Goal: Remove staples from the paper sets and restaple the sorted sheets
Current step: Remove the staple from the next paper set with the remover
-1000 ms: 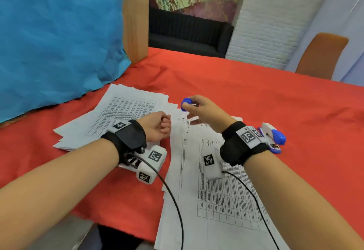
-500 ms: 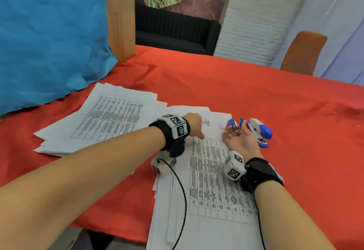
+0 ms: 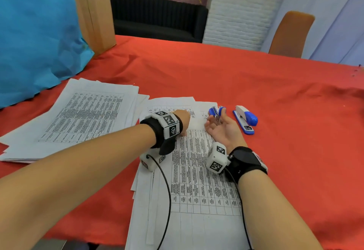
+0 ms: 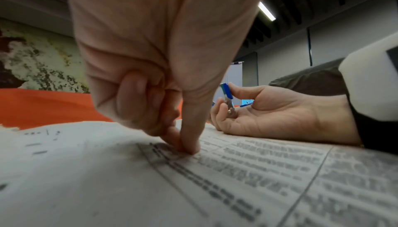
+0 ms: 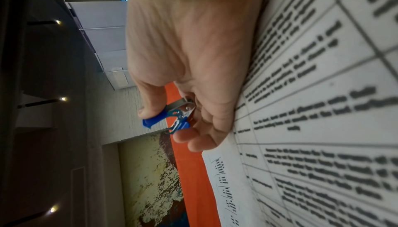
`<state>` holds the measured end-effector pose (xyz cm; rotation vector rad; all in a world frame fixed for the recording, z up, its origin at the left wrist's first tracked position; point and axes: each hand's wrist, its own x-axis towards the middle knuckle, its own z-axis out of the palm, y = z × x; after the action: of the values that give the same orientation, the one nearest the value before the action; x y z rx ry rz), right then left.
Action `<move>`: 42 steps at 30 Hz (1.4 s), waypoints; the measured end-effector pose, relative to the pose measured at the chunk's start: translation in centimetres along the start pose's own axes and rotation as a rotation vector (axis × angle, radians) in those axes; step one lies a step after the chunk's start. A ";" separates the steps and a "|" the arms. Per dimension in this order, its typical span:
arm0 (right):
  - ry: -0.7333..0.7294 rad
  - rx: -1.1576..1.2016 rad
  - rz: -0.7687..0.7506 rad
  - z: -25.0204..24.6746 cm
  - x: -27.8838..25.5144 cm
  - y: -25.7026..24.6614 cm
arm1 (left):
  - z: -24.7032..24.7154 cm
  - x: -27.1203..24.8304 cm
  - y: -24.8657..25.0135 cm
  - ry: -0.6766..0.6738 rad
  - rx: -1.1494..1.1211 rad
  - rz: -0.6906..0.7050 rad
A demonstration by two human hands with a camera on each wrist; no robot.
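Note:
A printed paper set (image 3: 197, 171) lies in front of me on the red tablecloth (image 3: 275, 141). My left hand (image 3: 183, 119) is curled near the set's top. In the left wrist view its thumb and forefinger tips (image 4: 189, 145) press together onto the sheet (image 4: 258, 179), and I see nothing between them. My right hand (image 3: 222, 129) rests palm up on the paper's top right corner. Its thumb and fingers hold the blue staple remover (image 3: 216, 112) (image 5: 172, 118) (image 4: 227, 94), whose metal claws are off the paper. A blue and white stapler (image 3: 246, 118) lies just right of that hand.
A second pile of printed sheets (image 3: 84, 115) is spread out on the left. Behind it hang a crumpled blue sheet (image 3: 35, 33) and a wooden post (image 3: 94, 9). An orange chair (image 3: 289, 35) stands at the far right edge. Wrist cables trail over the near paper.
My right hand came down from the air and turned palm up on the paper, still holding the staple remover. My left hand moved forward onto the top of the sheet.

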<state>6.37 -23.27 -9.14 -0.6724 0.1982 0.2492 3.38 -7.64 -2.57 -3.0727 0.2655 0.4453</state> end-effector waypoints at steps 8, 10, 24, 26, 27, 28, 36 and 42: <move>-0.010 -0.010 -0.014 0.0 -0.3 0.0 | 1.0 -1.8 -1.3 -0.015 -0.339 -0.014; -0.012 -0.011 -0.016 0.0 -0.5 -0.1 | 1.4 -3.5 -3.7 -0.057 -1.047 -0.027; -0.122 -0.094 -0.038 -0.5 -0.6 -0.3 | 15.5 -27.8 -24.3 -0.631 -0.441 -0.514; -0.123 -0.105 -0.065 -0.6 -0.4 -0.2 | 18.4 -27.7 -24.9 -0.468 -0.297 -0.542; -0.119 -0.114 -0.072 -0.6 -0.4 -0.1 | 19.4 -27.7 -24.9 -0.389 -0.241 -0.531; -0.109 -0.124 -0.075 -0.6 -0.4 -0.1 | 20.0 -28.0 -24.8 -0.345 -0.209 -0.548; -0.052 -0.059 -0.071 0.3 -2.0 0.4 | 9.2 -28.1 -19.2 -0.673 -0.392 -0.292; 0.041 0.008 -0.038 0.7 -2.2 0.6 | -0.7 -16.2 -11.4 -0.023 -0.416 -0.038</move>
<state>4.19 -22.72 -8.34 -0.6731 0.2250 0.1988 -9.80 6.21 2.76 -3.4644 0.1258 0.6029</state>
